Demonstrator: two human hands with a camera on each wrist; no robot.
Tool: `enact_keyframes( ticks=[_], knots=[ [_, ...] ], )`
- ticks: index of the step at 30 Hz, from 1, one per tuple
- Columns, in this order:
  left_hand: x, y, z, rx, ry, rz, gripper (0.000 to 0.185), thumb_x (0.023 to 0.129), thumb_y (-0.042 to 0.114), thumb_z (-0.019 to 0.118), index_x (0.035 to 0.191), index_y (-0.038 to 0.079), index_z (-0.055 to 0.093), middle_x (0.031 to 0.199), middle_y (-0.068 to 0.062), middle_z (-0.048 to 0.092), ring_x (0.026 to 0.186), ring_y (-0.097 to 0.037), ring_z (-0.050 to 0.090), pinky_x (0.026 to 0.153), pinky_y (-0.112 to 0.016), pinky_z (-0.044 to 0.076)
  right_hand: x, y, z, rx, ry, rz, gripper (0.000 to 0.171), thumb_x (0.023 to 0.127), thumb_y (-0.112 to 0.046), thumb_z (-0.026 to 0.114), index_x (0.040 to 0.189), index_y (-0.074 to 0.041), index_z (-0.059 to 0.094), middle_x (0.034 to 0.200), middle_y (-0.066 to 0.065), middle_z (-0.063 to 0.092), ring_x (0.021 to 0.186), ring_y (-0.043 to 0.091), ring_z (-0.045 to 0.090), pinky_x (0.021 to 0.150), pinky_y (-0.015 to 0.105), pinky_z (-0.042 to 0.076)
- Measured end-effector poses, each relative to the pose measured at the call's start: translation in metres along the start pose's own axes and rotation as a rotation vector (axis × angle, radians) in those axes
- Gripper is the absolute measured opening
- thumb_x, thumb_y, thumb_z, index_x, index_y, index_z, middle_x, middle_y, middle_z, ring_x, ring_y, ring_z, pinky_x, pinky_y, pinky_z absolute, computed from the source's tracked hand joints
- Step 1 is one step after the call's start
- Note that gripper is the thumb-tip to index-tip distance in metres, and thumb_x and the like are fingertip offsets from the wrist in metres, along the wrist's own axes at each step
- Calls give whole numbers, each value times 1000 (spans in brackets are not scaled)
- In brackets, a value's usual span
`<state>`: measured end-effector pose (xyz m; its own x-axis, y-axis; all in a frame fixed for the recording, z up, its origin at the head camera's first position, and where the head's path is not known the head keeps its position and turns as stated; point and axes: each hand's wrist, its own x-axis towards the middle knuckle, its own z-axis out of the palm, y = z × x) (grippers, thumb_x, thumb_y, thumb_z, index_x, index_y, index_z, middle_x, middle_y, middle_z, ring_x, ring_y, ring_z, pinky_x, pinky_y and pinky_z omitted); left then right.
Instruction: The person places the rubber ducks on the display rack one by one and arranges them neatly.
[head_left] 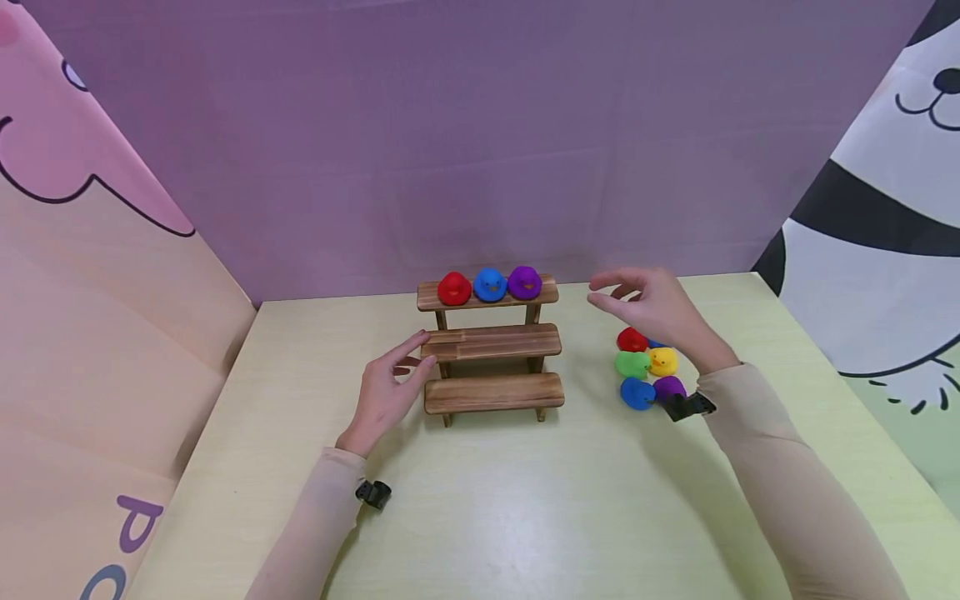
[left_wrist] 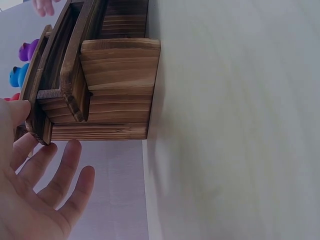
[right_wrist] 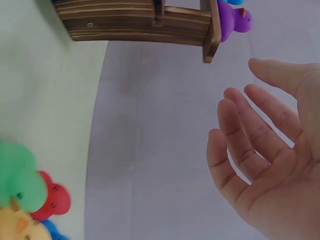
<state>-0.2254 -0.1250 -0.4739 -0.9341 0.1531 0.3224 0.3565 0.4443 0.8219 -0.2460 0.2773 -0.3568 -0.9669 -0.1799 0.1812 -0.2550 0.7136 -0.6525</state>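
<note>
A three-tier wooden display stand [head_left: 491, 342] stands near the table's back edge. Red [head_left: 454, 288], blue [head_left: 490, 285] and purple [head_left: 524, 283] toy ducks sit side by side on its top tier. With thumb and forefinger, my left hand [head_left: 386, 392] holds the stand's left end; the other fingers spread loosely beside it in the left wrist view. My right hand [head_left: 645, 304] hovers right of the stand, fingers loosely bent and nothing in them. Below it lie several more ducks, among them green [head_left: 632, 364], yellow [head_left: 663, 362] and blue [head_left: 637, 393], partly hidden by the hand and wrist camera.
The pale table [head_left: 480, 517] meets a purple cloth backdrop [head_left: 480, 150] right behind the stand. Printed cartoon panels rise at both sides. A red duck [head_left: 632, 339] and a purple duck [head_left: 669, 387] belong to the group on the right.
</note>
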Motion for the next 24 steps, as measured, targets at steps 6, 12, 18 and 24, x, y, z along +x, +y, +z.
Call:
enact_keyframes(
  ticks=[6, 12, 18, 24],
  knots=[
    [1, -1, 0, -2, -4, 9, 45, 104, 24, 71, 148, 15, 65, 156, -4, 61, 108, -31, 75, 102, -54, 59, -17, 19, -1, -27, -21, 25, 45, 103, -43, 69, 135, -11, 73, 137, 16, 71, 112, 34, 68, 74, 29, 58],
    [0, -2, -1, -3, -10, 26, 46, 105, 24, 71, 149, 14, 65, 157, -5, 60, 108, -31, 75, 101, -55, 59, -35, 42, -1, -33, -17, 48, 44, 104, -43, 68, 135, -12, 73, 132, 14, 74, 107, 29, 67, 75, 27, 55],
    [0, -2, -1, 11, -6, 50, 46, 104, 23, 71, 149, 13, 64, 157, -8, 60, 107, -30, 76, 99, -52, 60, -56, 64, 3, -19, 27, 52, 39, 103, -41, 70, 130, -13, 76, 117, 11, 78, 93, 13, 66, 68, 25, 53],
    [0, -3, 1, 6, 21, 58, 45, 103, 22, 72, 147, 12, 66, 155, -10, 62, 106, -31, 76, 97, -55, 60, -75, 84, 7, -15, 32, 86, 39, 103, -40, 71, 130, -12, 76, 116, 12, 79, 91, -2, 62, 71, 24, 54]
  ],
)
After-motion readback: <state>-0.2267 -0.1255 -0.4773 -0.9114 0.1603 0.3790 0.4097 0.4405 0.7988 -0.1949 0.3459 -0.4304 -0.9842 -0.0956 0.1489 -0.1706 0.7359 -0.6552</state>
